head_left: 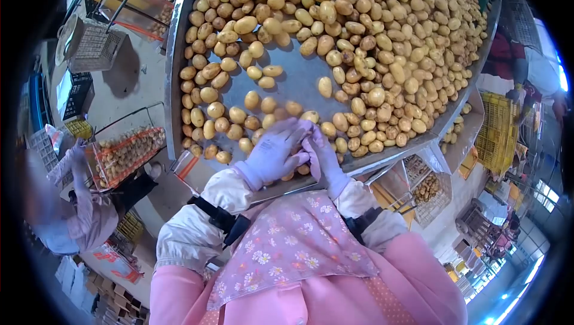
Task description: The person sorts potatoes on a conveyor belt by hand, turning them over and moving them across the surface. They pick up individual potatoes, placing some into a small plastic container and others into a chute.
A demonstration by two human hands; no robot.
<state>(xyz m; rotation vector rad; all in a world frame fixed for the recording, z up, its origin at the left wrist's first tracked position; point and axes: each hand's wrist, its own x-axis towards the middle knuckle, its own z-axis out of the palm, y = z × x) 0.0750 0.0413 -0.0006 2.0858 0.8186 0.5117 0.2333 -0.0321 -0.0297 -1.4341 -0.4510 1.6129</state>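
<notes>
My left hand (272,153), in a pale lavender glove, reaches over the near edge of the sorting table (281,77). Its fingers curl inward against my right hand (323,156), gloved the same way. Both hands meet above the front of the table, fingers bent; whatever lies between them is hidden. Yellow-brown potatoes (252,100) lie loose just beyond my fingers, and a few show under the hands. A potato (310,117) sits close by my right fingertips. Motion smears some potatoes near my left fingers.
A large heap of potatoes (412,44) covers the table's right side. The raised metal rim (173,80) borders the left. A co-worker (78,205) stands at left beside a filled mesh bag (130,156). Yellow crates (497,125) are stacked at right; a pale crate (98,45) stands upper left.
</notes>
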